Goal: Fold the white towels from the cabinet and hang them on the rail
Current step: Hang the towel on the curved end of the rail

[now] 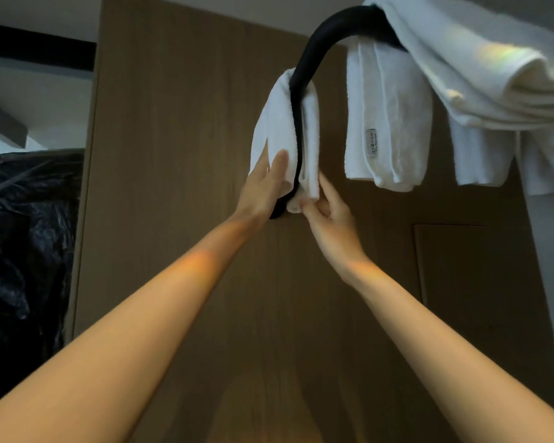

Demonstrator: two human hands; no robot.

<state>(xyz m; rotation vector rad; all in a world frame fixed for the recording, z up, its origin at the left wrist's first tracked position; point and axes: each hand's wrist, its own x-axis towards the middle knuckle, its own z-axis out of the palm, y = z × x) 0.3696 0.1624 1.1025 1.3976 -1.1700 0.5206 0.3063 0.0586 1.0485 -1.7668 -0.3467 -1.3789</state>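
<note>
Wood panel (189, 155) filled the middle. Black plastic bag (29, 219) sat at 9 o'clock. Big white towel (477, 59) was draped at 2 o'clock. A folded towel (387, 107) with a label (371, 142) hung at 1 o'clock. Black rail (320, 36) curved from 1 o'clock down toward centre. Small towel (279, 123) hung over the rail at 12 o'clock, a flap on each side. My left hand (263, 187) lay flat on its 9 o'clock flap, fingers straight. My right hand (330, 212) pinched its bottom corner at 5 o'clock.
</note>
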